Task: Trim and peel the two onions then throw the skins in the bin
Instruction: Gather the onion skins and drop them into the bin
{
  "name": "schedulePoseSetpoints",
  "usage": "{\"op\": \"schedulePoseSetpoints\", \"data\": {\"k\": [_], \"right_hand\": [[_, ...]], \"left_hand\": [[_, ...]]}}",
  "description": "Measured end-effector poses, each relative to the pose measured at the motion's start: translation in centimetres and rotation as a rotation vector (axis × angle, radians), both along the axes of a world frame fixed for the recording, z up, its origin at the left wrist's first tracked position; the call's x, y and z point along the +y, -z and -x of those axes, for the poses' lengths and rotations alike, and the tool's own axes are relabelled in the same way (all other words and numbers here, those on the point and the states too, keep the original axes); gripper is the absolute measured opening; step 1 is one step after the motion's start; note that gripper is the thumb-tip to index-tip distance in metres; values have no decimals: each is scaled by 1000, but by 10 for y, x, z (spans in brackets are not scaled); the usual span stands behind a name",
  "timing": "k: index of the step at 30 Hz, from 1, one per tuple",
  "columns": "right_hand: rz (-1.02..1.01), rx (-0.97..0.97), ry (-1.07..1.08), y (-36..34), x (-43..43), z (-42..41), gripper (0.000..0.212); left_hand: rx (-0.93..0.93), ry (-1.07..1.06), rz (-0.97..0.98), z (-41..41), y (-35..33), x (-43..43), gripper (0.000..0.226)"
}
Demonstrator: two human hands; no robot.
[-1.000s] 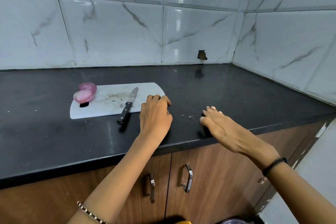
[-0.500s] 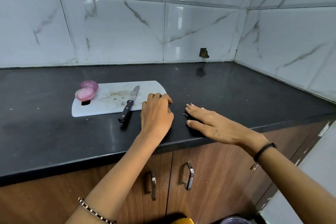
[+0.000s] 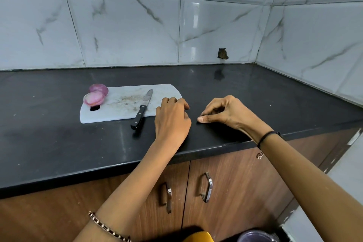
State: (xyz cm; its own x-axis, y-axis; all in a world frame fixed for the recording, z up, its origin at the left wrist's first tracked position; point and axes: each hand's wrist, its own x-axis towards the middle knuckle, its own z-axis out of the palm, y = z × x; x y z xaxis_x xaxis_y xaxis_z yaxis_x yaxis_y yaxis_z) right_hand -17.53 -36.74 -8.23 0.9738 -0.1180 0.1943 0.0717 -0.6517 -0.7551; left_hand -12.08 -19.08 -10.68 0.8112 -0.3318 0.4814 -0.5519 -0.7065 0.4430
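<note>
**Spotter:** What's nearest you?

**Operator:** I'm looking down past a yellow object (image 3: 198, 236) and a purplish container (image 3: 255, 236) at the bottom edge. I can't tell whether either is the bin. Above the cabinet doors (image 3: 225, 182), both hands are resting on the black counter (image 3: 59, 143).

**Spotter:** Fingers?

**Operator:** The left hand (image 3: 172, 118) is sitting just beside the right edge of the cutting board (image 3: 117, 115), its fingers (image 3: 176, 102) curled under. I can't tell if anything is inside. The right hand (image 3: 225, 112) is near it but not touching, fingers bunched and the thumb (image 3: 201, 119) pressing its tip on the counter. If it's pinching a scrap, it's too small for me to see.

**Spotter:** And farther out?

**Operator:** The knife (image 3: 141, 111) is lying with its blade on the board and its handle over the near edge. The two onions (image 3: 94, 98) are sitting together at the board's far left corner, pink and glossy. I'm judging them peeled. I'm seeing no loose skins, only specks.

**Spotter:** How will things handle?

**Operator:** I'm expecting any scraps to be papery, weightless, brittle and clinging to the stone. So I'm thinking fingertip pinches, or sweeping them off the counter's edge into a cupped palm. The bare onions look slick and likely to roll, so I'd be wrapping fingers round the widest part.
</note>
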Motion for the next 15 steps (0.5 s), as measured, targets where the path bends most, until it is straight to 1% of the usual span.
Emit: {"op": "schedulePoseSetpoints", "data": {"k": [2, 4, 7, 9, 11, 12, 15], "right_hand": [[99, 29, 34, -1, 2, -5, 21], [268, 54, 57, -4, 5, -8, 23], [493, 83, 45, -5, 16, -12, 34], [581, 84, 69, -2, 25, -11, 38], [581, 47, 127, 3, 30, -7, 38], [530, 27, 166, 5, 30, -4, 38], [246, -48, 295, 7, 22, 17, 38]], "left_hand": [[-3, 0, 2, -1, 0, 0, 32], [-12, -3, -3, -1, -1, -1, 32], [-26, -3, -38, 1, -2, 0, 32], [-27, 2, -55, 3, -2, 0, 32], [-27, 8, -27, 5, -4, 0, 32], [-24, 10, -7, 5, -5, 0, 32], [0, 43, 63, 13, -7, -1, 32]]}}
